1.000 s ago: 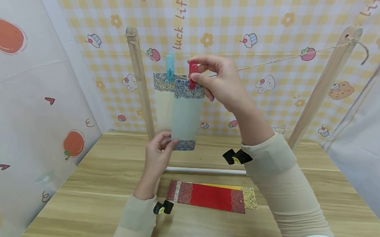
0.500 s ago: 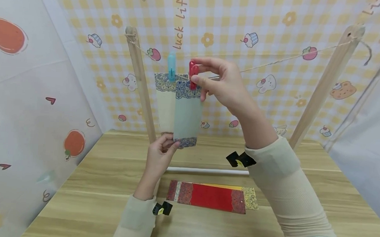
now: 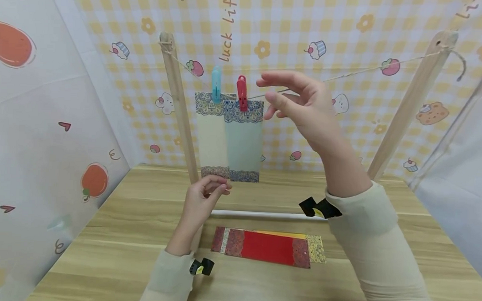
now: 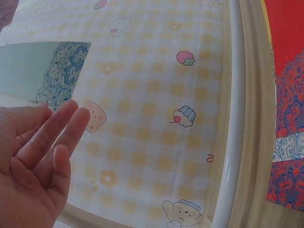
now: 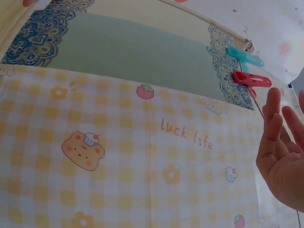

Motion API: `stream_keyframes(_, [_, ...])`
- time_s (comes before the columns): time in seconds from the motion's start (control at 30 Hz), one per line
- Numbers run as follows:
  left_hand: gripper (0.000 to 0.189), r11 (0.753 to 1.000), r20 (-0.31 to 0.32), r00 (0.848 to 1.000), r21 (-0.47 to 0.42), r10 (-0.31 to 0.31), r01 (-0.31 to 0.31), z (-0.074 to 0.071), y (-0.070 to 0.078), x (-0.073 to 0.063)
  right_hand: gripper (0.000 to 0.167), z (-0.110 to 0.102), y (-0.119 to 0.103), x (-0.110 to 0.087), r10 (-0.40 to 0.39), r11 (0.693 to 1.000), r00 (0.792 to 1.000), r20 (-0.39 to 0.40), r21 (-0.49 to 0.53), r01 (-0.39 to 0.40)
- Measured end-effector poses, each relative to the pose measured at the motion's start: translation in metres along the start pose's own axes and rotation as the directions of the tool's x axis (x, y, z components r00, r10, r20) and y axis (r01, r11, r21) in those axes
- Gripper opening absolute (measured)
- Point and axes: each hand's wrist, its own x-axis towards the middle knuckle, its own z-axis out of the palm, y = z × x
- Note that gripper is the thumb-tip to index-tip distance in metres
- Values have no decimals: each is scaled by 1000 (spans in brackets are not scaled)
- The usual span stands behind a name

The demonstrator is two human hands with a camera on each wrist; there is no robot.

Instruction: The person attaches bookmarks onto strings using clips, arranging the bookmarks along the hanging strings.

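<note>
Taking the red clip as the marker, I see the left wooden post well off to its left. Nearer in, the cream card hangs from the turquoise clip, just beside the marker. The left hand is below and left of the red clip, at the cream card's lower edge; its fingers are loosely bent and seem to hold nothing, though I can't tell whether the tips brush the card.

Directly under the marker hangs the pale green card, held to the twine and overlapping the cream card's right side. Far below, a red card lies on the tabletop. Just right of the clip is the right hand, thumb and forefinger wide apart with nothing between them.

To let go well, I'd draw the right fingers straight back, clear of the twine, so the clip isn't knocked, and lower the left hand without dragging either card.

The green card's long axis runs almost vertically, one patterned band at the top and the other pointing down. The red clip stands handle-end up, its top leaning slightly left.
</note>
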Motion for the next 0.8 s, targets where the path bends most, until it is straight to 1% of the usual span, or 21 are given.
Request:
stream_keyframes(0.13, [17, 1000, 7, 1000, 18, -17, 17, -3, -2, -4, 25, -10, 0, -12, -20, 999, 999, -25, -48, 19])
stream_keyframes(0.3, [20, 998, 33, 999, 45, -39, 37, -4, -2, -9, 25, -27, -1, -37, -2, 996, 998, -64, -89, -3])
stream_keyframes(0.4, [23, 997, 62, 997, 67, -36, 31, -2, -1, -11, 26, -40, 0, -55, -9, 997, 997, -74, -80, 3])
stream_keyframes(0.53, [24, 994, 101, 994, 111, -37, 26, 2, 1, -13, 28, -56, 6, -76, -48, 998, 997, -66, -47, 45])
stream_keyframes(0.63, [23, 987, 135, 989, 155, -57, 36, 5, 1, -14, 27, -65, 10, -92, -67, 997, 995, -78, -41, 64])
stream_keyframes(0.73, [24, 981, 177, 981, 191, -76, 41, 10, 2, -16, 26, -73, 11, -109, -55, 997, 993, -108, -64, 49])
stream_keyframes(0.8, [25, 977, 211, 973, 209, -92, 47, 14, 3, -18, 26, -78, 13, -120, -49, 997, 991, -121, -66, 41])
